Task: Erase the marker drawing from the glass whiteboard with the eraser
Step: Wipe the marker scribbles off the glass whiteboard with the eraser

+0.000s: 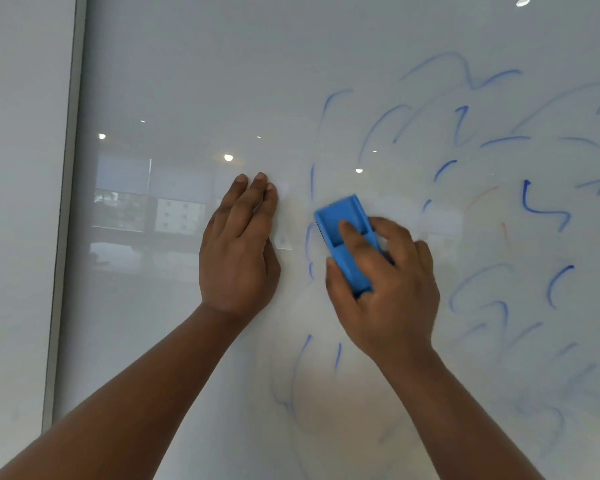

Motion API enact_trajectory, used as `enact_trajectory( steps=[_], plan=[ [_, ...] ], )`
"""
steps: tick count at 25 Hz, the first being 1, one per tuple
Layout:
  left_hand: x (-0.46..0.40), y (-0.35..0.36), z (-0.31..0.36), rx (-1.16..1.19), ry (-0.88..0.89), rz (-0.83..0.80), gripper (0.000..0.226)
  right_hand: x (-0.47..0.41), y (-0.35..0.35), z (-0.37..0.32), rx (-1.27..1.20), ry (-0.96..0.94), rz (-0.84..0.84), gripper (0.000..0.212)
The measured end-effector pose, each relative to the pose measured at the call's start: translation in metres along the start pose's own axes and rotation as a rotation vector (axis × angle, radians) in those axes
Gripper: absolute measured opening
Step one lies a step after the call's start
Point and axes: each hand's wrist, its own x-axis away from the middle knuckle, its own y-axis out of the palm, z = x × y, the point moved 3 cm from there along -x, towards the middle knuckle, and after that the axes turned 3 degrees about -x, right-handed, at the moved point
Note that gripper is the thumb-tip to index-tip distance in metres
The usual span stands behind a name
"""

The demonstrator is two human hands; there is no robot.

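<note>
A glass whiteboard fills the view. Blue marker strokes, many of them smeared, cover its right half, with a few faint red lines among them. My right hand is shut on a blue eraser and presses it flat on the glass at the left edge of the strokes, index finger lying in the eraser's groove. My left hand rests flat on the bare glass just left of the eraser, fingers together and pointing up, holding nothing.
The board's grey metal frame edge runs down the left side, with a plain wall beyond it. The glass reflects ceiling lights and windows behind me.
</note>
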Motion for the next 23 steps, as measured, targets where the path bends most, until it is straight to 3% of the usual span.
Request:
enact_trajectory(
  steps=[6, 11, 15, 20, 23],
  plan=[
    [0.002, 0.003, -0.003, 0.000, 0.007, 0.016, 0.050, -0.053, 0.008, 0.003, 0.015, 0.106, 0.152, 0.030],
    [0.000, -0.001, -0.002, 0.013, 0.019, -0.008, 0.049, -0.003, 0.011, -0.017, 0.012, -0.022, -0.001, 0.031],
    [0.001, -0.002, -0.002, 0.010, 0.004, -0.018, 0.053, -0.029, 0.004, -0.003, 0.008, 0.116, 0.124, 0.029],
    [0.006, -0.003, -0.006, 0.094, 0.054, 0.004, 0.045, 0.015, 0.020, -0.036, 0.002, -0.026, -0.016, 0.028],
    [0.012, -0.005, -0.006, 0.088, 0.075, 0.003, 0.045, 0.011, 0.005, -0.016, -0.012, 0.100, 0.080, 0.026]
  ],
)
